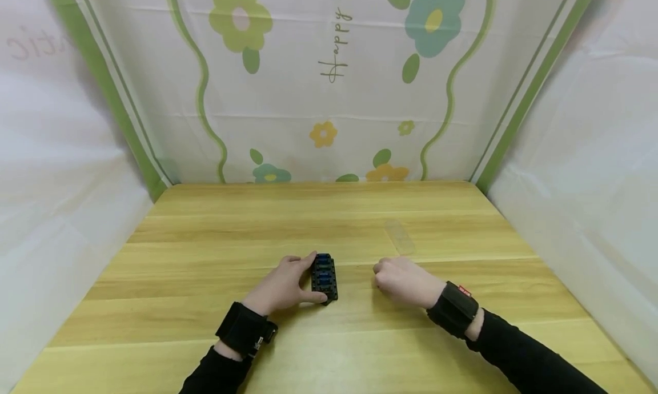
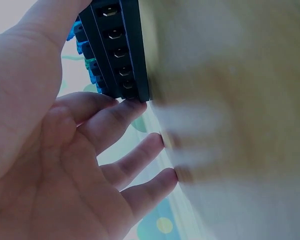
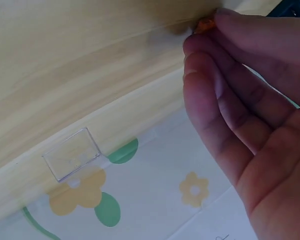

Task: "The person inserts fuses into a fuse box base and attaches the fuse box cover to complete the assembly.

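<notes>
My left hand (image 1: 283, 285) holds a black fuse block (image 1: 324, 278) on the table between thumb and fingers, gripping it by its two ends. Along its top runs a row of blue and green blade fuses. From the left wrist view, the side of the block (image 2: 117, 52) shows a row of small openings with metal inside. To the right of the block is my right hand (image 1: 406, 281), its fingers curled. Seen from the right wrist, thumb and fingertips pinch a small orange piece (image 3: 205, 25), likely a blade fuse, mostly covered by the fingers.
A clear plastic cover (image 1: 400, 237) lies on the wooden table (image 1: 205, 222) just beyond my right hand. White cloth with printed flowers (image 1: 329, 97) hangs behind the table, and plain white cloth (image 1: 581, 154) bounds its sides.
</notes>
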A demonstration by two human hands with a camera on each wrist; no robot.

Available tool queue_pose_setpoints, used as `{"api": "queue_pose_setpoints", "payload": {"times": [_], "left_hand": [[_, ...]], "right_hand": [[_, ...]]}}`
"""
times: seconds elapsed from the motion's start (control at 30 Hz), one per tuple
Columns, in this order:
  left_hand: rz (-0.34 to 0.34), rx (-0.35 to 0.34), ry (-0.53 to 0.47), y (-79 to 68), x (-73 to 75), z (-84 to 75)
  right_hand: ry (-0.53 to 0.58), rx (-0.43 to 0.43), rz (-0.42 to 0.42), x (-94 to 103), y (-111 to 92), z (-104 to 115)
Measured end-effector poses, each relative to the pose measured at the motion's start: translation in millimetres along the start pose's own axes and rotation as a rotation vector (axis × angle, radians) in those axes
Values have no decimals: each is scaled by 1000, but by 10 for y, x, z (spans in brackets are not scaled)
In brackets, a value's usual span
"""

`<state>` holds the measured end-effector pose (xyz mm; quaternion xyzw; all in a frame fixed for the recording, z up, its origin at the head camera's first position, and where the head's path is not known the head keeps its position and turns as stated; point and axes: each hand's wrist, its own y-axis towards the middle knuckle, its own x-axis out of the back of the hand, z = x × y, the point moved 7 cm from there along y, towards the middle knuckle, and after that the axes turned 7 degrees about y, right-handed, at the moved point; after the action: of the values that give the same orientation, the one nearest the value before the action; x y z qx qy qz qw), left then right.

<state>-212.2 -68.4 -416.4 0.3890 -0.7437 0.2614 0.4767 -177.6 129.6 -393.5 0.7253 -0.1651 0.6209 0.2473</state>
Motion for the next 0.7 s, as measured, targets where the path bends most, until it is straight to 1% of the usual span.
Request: {"api": "queue_pose_setpoints", "payload": {"times": [0.17,0.4,0.47,0.7], "left_hand": [[-5,8,-4,9,-13,15],[-7,9,-7,7,-24,15],[-7,8,-8,5,-27,14],[-9,-1,-11,2,-35,6]], "right_hand": [[-37,8,14,-2,9,46],[-191,37,68,-44,42,125],[-218,47,75,-49,52,143],[-223,56,75,-25,84,157]]}}
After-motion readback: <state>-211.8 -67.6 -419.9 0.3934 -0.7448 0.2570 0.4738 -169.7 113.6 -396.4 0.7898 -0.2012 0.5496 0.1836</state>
